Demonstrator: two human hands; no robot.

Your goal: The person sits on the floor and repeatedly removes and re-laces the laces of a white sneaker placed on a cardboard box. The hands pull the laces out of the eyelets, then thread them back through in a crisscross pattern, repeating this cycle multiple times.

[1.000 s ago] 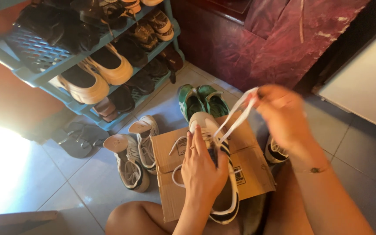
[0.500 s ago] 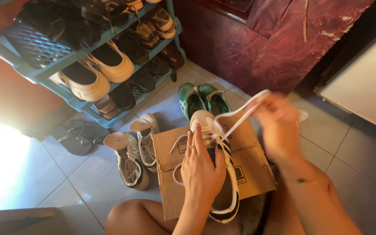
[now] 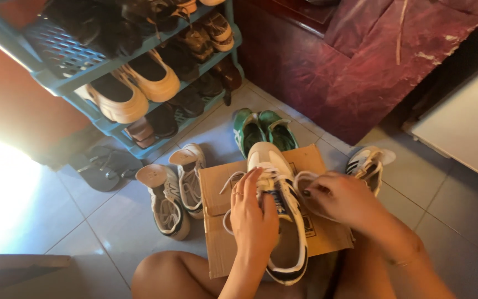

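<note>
- Sneaker (image 3: pixel 280 221), white with dark stripes, lies toe-up on a flattened cardboard box (image 3: pixel 217 194) at lower centre of frame, over the person's lap.
- Left hand (image 3: pixel 253 218) rests on the sneaker's left side, fingers stretched flat over the lacing area, not closed around anything.
- Right hand (image 3: pixel 341 199) sits just right of the sneaker, fingers curled and pinching a white lace (image 3: pixel 300 180) that loops back to the shoe.
- More loose lace (image 3: pixel 227 182) trails off the sneaker's left side over the cardboard.
- Matching striped sneaker (image 3: pixel 367 163) lies on the tiled floor (image 3: pixel 56 221) at centre right, beyond the right hand.
- Green shoes (image 3: pixel 261 130), a pair, stand just above the box at frame centre.
- Grey-white sneaker pair (image 3: pixel 175 191) sits left of the box, touching its edge.
- Dark flip-flops (image 3: pixel 103 169) lie further left.
- Blue shoe rack (image 3: pixel 78 83) fills upper left, loaded with cream clogs (image 3: pixel 134 91) and dark shoes.
- Dark red cabinet (image 3: pixel 360 61) stands at upper right.
</note>
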